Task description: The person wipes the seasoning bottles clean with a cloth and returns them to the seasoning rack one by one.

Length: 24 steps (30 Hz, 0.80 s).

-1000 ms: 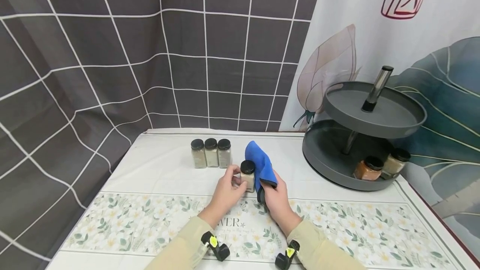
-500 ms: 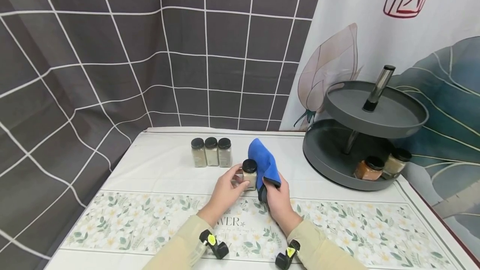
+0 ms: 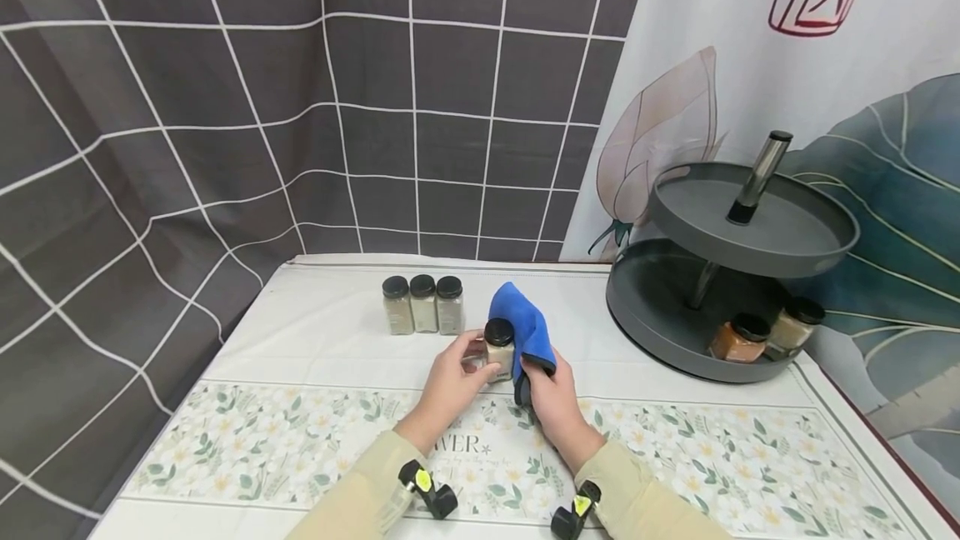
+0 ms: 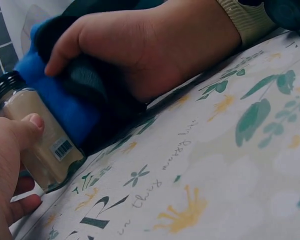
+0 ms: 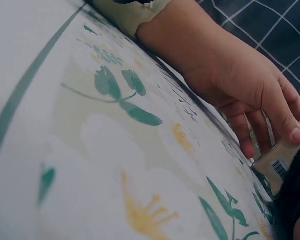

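Note:
A square glass spice jar (image 3: 498,352) with a black lid and pale powder stands upright near the table's middle. My left hand (image 3: 454,373) grips it from the left, thumb across its front; the left wrist view shows a barcode low on the jar (image 4: 47,140). In my right hand (image 3: 553,394) is a blue cloth (image 3: 522,325) with a dark edge, held against the jar's right side. Most of the right fingers are hidden behind the cloth. The right wrist view catches my left hand (image 5: 245,90) on the jar (image 5: 277,162).
Three similar jars (image 3: 423,307) stand in a row behind and to the left. A grey two-tier round stand (image 3: 652,344) is at the right, with an orange-filled jar (image 3: 740,338) and a tan one (image 3: 795,325) on its lower tier. A flowered cloth (image 3: 300,440) covers the table.
The blue cloth shifted a little right and up with my right hand, then came back left and down along the jar. The jar and my left hand moved slightly right.

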Available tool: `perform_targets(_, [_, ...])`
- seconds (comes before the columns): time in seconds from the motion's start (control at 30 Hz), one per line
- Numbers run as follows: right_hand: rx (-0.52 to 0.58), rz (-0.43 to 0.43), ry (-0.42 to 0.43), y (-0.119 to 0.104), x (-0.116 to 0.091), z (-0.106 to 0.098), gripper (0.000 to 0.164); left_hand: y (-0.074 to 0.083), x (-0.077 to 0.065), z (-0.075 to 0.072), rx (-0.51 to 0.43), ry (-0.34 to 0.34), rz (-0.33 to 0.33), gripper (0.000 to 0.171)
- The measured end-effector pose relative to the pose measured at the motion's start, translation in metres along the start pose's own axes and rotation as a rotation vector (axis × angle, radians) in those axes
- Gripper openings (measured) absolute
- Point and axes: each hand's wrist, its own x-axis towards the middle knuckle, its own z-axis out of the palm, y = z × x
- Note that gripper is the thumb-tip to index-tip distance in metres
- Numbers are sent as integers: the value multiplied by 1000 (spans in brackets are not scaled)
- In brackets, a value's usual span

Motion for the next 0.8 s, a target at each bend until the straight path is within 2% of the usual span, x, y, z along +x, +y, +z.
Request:
perform_targets(0.13, [47, -35, 16, 0, -2, 0, 38, 0, 0, 1, -2, -3, -4, 50])
perform_targets(0.43, [2, -53, 9, -2, 1, 0, 30, -2, 1, 0, 30, 2, 18, 48])
perform_targets(0.6, [-18, -36, -23, -1, 1, 0, 31, 0, 0, -2, 83, -31, 54, 42])
perform_targets(0.8, [3, -60, -9, 0, 0, -1, 37, 0, -1, -3, 123, -34, 86, 39])
